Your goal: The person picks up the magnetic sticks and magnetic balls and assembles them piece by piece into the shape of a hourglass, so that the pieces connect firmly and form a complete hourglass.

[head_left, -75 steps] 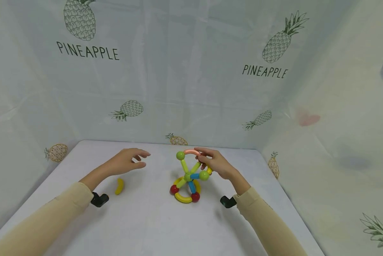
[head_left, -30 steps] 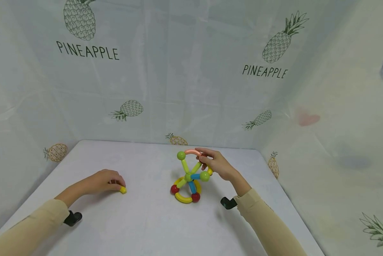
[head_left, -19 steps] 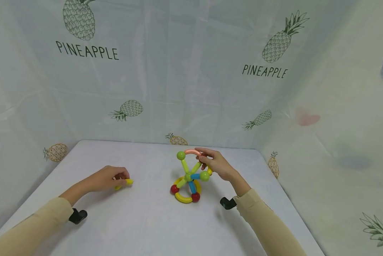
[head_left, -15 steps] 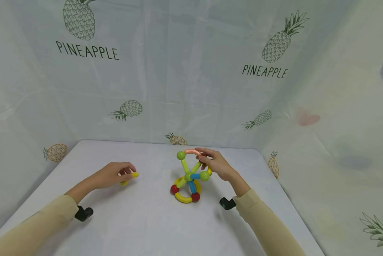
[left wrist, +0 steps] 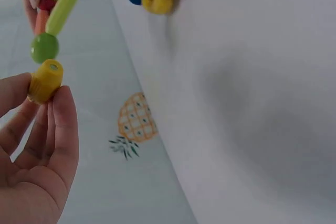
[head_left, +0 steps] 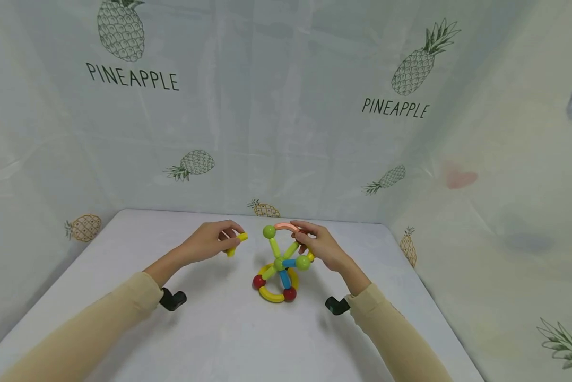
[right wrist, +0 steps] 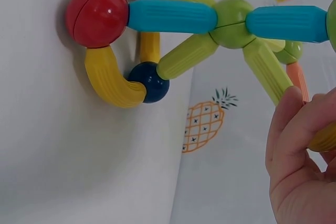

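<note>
My left hand (head_left: 207,243) pinches a yellow curved magnetic rod (left wrist: 46,81) between thumb and fingers, raised above the table. It is left of a magnetic ball-and-rod structure. That structure stands on a ring of yellow curved rods (right wrist: 110,77) joined by red balls (right wrist: 97,16) and a navy ball (right wrist: 149,81). Green and blue straight rods meet at a central green ball (right wrist: 231,23) and branch upward. From the upper-left green ball (head_left: 269,231) a pink curved rod (head_left: 286,226) arches to a red ball (left wrist: 46,1). My right hand (head_left: 325,246) grips that red ball, largely covering it.
The structure stands near the middle of the white table (head_left: 219,329). Pineapple-printed curtains (head_left: 286,132) hang behind the far edge and along both sides. Black wrist cameras (head_left: 173,300) sit below both cuffs.
My left hand came down to the yellow curved rod on the left, picked it up and carried it up and right towards the structure. My right hand has stayed on the red ball.
</note>
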A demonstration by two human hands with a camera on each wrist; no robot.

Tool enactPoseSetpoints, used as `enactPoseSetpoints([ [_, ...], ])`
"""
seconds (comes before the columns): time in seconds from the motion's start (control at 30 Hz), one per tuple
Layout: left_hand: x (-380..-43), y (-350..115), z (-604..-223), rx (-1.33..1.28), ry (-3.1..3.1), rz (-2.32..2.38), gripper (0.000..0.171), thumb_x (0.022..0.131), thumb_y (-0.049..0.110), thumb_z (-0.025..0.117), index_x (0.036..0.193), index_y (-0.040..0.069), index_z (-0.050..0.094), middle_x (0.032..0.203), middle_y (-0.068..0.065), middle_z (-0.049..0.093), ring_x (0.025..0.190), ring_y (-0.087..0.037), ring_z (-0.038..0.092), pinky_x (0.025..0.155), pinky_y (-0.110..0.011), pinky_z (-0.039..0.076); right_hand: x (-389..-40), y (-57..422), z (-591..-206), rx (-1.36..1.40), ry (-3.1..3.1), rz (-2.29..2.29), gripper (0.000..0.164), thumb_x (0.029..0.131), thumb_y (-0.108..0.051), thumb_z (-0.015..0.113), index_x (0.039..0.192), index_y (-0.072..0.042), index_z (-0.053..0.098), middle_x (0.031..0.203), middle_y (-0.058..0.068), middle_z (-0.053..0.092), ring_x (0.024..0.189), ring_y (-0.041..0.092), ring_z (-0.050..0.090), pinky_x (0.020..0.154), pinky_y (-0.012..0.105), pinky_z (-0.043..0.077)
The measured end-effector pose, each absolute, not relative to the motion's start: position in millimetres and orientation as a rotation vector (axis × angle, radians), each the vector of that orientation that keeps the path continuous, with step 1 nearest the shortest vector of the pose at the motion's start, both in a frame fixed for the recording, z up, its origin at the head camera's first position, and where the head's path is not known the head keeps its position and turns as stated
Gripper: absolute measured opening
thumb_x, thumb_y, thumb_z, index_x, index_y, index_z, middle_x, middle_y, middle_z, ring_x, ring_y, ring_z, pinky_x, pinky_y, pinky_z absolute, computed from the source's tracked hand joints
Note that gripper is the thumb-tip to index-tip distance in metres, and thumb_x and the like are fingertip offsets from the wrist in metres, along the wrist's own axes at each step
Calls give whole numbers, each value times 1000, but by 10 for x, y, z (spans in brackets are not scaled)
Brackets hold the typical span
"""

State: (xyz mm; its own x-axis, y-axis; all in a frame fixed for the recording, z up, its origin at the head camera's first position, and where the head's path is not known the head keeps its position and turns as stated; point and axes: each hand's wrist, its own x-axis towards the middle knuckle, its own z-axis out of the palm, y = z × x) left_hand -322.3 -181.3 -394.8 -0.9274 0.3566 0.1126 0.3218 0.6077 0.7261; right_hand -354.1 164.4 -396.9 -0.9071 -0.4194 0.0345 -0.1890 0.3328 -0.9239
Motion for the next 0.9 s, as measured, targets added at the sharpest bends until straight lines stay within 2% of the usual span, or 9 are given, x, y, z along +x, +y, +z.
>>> enactPoseSetpoints([
  [0.17, -3263, -1581, -3908, 525, 2726, 1336, 29, 104, 25, 70, 132, 19, 69, 107, -2, 72, 90, -17, 71, 80, -33, 64, -3542, 1633, -3981, -534, 2395, -1606, 41, 110, -25, 61, 151, -26, 60, 121, 11, 68, 86, 27, 65, 62, 26, 49],
  [0.4, -3289, -1377, -3891, 483, 2698, 1390, 31, 104, 26, 71, 133, 16, 69, 107, -3, 72, 88, -18, 73, 81, -32, 64, -3543, 1631, -3983, -532, 2384, -1607, 42, 110, -25, 61, 152, -26, 58, 129, 24, 65, 86, 27, 65, 59, 25, 47],
  [0.57, -3289, -1327, -3893, 441, 2699, 1399, 31, 104, 25, 71, 134, 15, 69, 107, -4, 72, 86, -16, 73, 82, -33, 64, -3534, 1629, -3984, -523, 2393, -1605, 42, 110, -26, 61, 152, -27, 58, 127, 20, 66, 86, 26, 65, 59, 26, 48],
  [0.73, -3276, -1296, -3901, 409, 2645, 1405, 42, 105, 27, 69, 146, 19, 63, 123, -6, 70, 89, -17, 74, 91, -40, 63, -3523, 1625, -3977, -518, 2406, -1606, 42, 110, -26, 61, 151, -28, 59, 124, 15, 67, 86, 27, 65, 60, 27, 48],
  [0.9, -3244, -1262, -3869, 430, 2595, 1393, 52, 106, 29, 68, 155, 21, 55, 143, -10, 63, 96, -25, 76, 97, -43, 61, -3510, 1613, -3973, -532, 2418, -1612, 41, 110, -25, 61, 151, -27, 60, 121, 12, 68, 85, 27, 66, 61, 27, 50],
])
